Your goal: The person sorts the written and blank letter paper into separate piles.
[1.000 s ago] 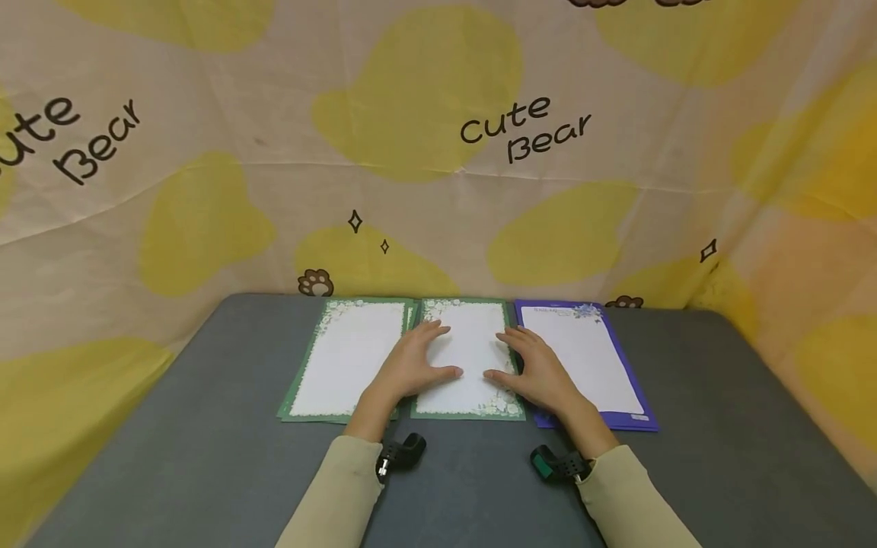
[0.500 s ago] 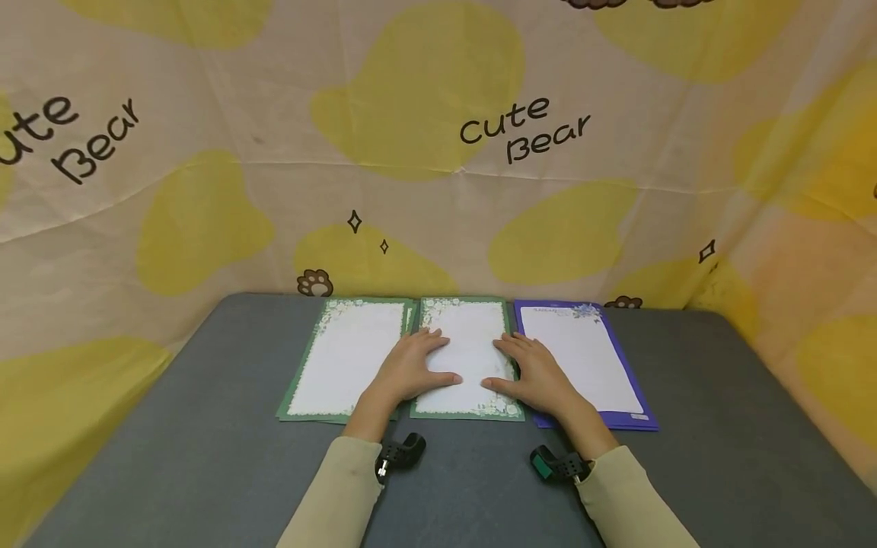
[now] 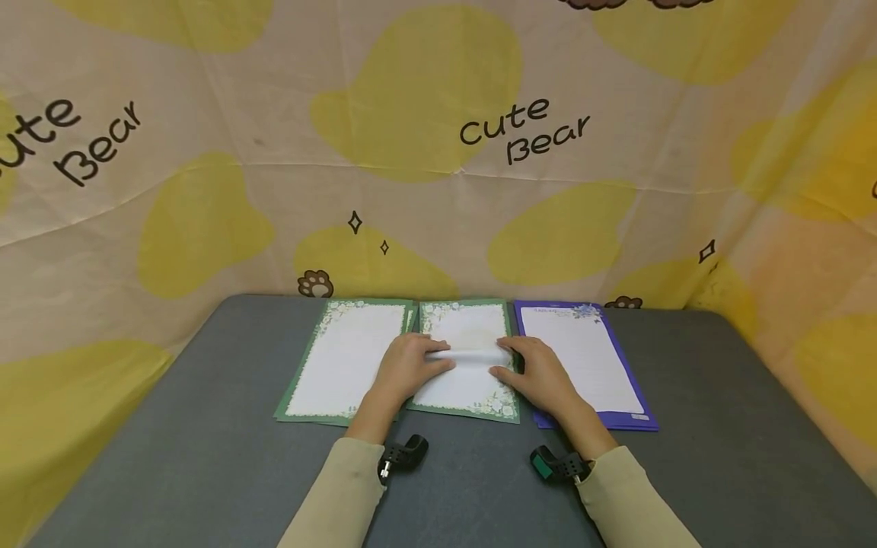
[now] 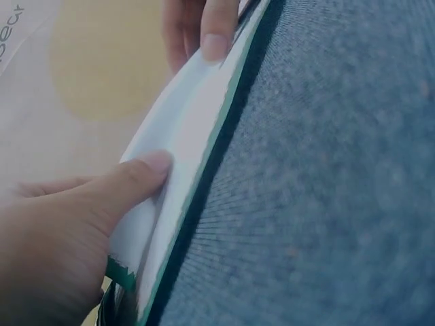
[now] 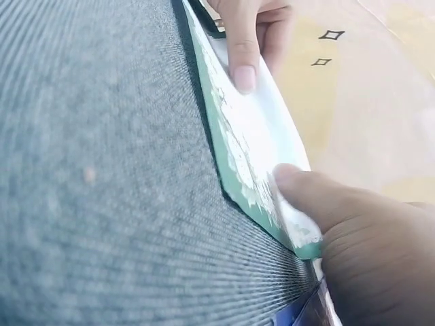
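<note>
In the head view a white sheet of paper with a green floral border (image 3: 462, 392) lies at the centre, its middle raised in a crosswise fold. My left hand (image 3: 406, 369) pinches its left side between thumb and fingers. Opposite it, my right hand (image 3: 540, 373) pinches the right side the same way. The left wrist view shows the left thumb (image 4: 139, 176) on the raised white paper (image 4: 194, 115). In the right wrist view the right thumb (image 5: 306, 190) presses the near face of the bulging sheet. Fingers behind the paper are mostly hidden.
Left of the sheet lies a pile of similar green-bordered papers (image 3: 346, 361). To the right are purple-bordered papers (image 3: 589, 365), partly under the right forearm. All rest on a grey table (image 3: 466, 487). A patterned cloth (image 3: 411, 152) hangs behind the table's far edge.
Thumbs and fingers of both hands have drawn closer together. The flat middle sheet has buckled up into a ridge between them, and its near edge has shifted and tilted slightly. The side piles stay put.
</note>
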`<state>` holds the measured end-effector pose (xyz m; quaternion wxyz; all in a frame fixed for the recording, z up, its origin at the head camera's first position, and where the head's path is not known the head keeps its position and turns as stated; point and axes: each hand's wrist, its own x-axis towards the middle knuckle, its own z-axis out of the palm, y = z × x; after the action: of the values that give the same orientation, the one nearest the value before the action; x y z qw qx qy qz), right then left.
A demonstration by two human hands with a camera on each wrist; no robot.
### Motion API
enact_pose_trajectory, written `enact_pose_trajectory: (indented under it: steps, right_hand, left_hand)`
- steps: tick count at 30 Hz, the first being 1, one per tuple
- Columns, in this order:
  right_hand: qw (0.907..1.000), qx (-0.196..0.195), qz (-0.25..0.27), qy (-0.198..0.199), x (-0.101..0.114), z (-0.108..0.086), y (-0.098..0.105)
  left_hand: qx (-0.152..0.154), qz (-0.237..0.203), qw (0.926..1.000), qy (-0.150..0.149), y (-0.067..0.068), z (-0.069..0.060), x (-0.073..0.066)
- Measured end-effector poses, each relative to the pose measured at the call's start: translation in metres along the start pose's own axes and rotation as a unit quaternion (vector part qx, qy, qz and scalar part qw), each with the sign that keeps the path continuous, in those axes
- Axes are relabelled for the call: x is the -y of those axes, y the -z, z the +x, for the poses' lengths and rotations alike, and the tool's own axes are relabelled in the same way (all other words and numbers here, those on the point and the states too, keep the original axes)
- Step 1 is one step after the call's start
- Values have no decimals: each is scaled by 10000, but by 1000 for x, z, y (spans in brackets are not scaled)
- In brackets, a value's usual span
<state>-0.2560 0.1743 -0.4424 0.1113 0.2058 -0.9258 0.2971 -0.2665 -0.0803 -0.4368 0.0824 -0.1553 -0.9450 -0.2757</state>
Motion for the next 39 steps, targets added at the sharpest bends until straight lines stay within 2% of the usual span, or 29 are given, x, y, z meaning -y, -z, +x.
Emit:
enact_pose_trajectory:
  steps: [5, 10, 14, 18, 22, 24, 26, 27, 29, 31, 33, 35, 37, 39]
  right_hand:
    - [9975, -473, 280, -446, 3, 2, 2]
    - [9864, -898, 748, -1154, 7, 6, 6]
    - [9723, -706, 1508, -1639, 8, 7, 8]
    - [9560, -444, 2198, -1890, 9, 9, 7]
    - [9499, -272, 2400, -1984, 10, 8, 5]
    - [9473, -236, 2471, -2027, 10, 7, 6]
    - [9446, -266, 2571, -2022, 10, 7, 6]
    - [9440, -280, 2601, -2010, 10, 7, 6]
    - [9433, -304, 2663, -1960, 10, 7, 8]
    - [9403, -343, 2790, -1920, 11, 8, 9]
    - [9369, -390, 2890, -1926, 12, 8, 11]
    - [9340, -434, 2974, -1931, 13, 9, 13]
    - [9333, -443, 2998, -1925, 16, 9, 15]
    - [9343, -434, 2981, -1909, 18, 9, 17]
  left_hand:
    - [-134, -118, 9998, -43, 0, 1, 1]
    - [-235, -425, 9988, -60, 3, 1, -3]
    - [-335, -801, 9959, -247, 7, 1, -10]
    - [-259, -1079, 9931, -367, 10, 1, -18]
    - [-85, -1135, 9933, -179, 10, 1, -20]
    - [-74, -1331, 9911, 59, 9, 2, -19]
    - [-91, -1861, 9810, 547, 10, 2, -18]
    - [-108, -2213, 9716, 825, 11, 2, -18]
    - [-195, -2897, 9461, 1436, 14, 3, -17]
    - [-281, -3436, 9175, 1985, 17, 4, -17]
    - [-280, -3757, 8977, 2286, 20, 4, -16]
    - [-183, -3880, 8879, 2465, 22, 5, -16]
    - [-74, -3946, 8855, 2452, 23, 5, -16]
    - [14, -3965, 8871, 2362, 23, 4, -16]
